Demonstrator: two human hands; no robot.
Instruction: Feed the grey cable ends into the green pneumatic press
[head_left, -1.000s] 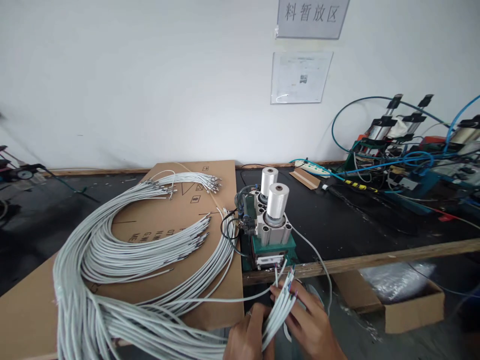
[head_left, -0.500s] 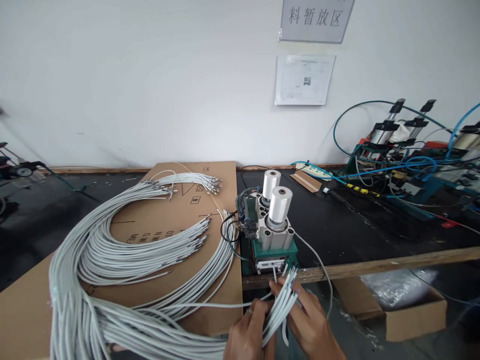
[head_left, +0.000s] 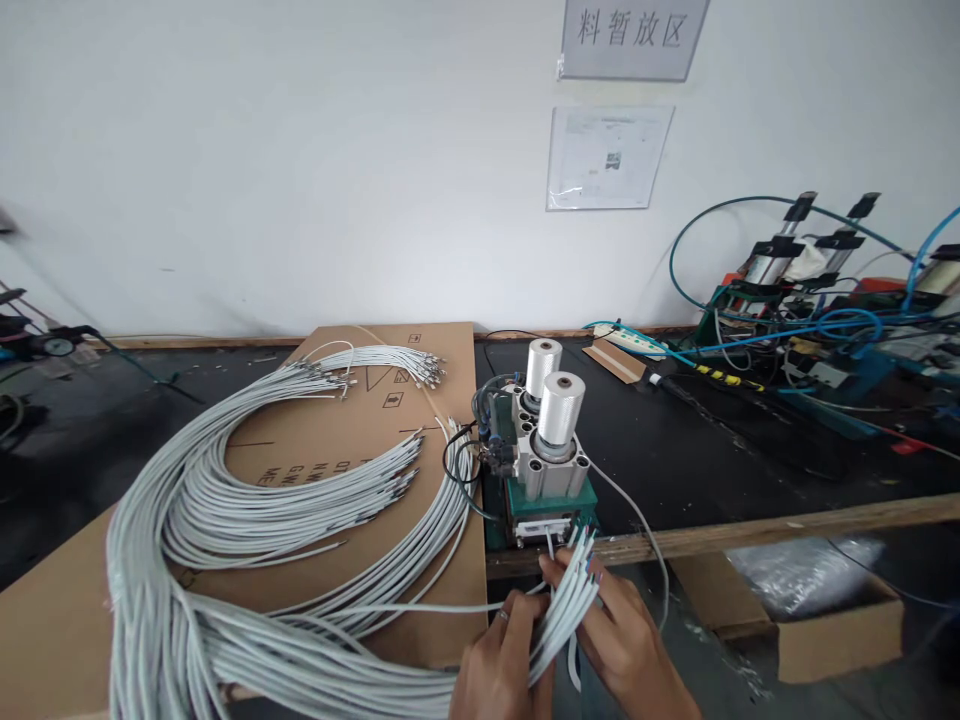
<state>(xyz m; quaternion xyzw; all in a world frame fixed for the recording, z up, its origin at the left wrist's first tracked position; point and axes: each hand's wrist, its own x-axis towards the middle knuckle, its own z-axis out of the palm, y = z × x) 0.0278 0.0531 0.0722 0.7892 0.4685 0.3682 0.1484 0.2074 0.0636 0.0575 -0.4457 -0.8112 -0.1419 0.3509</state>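
Note:
Near the table's front edge, my left hand [head_left: 504, 655] is closed around a bundle of white cables [head_left: 564, 612], whose stripped tips with small coloured wires point up. My right hand [head_left: 624, 630] grips from the other side, its fingers closed behind the bundle around a single white cable [head_left: 550, 543]. That cable's upper end meets the white front slot of a small pneumatic press [head_left: 553, 460] with two silver cylinders on a green base. My fingertips on the right are partly hidden by the bundle. More white cables [head_left: 247, 510] sweep in a curve to the left.
A flat cardboard sheet [head_left: 450, 640] lies under the cables. Black and blue hoses [head_left: 780, 335] run to other pneumatic presses [head_left: 772, 260] at the back right. Below the table stands an open carton [head_left: 840, 640] with clear plastic. A power strip [head_left: 630, 342] lies by the wall.
The view has shifted slightly. Both hands stay almost in place below the press, with the same bundle held; the cable tips have barely moved.

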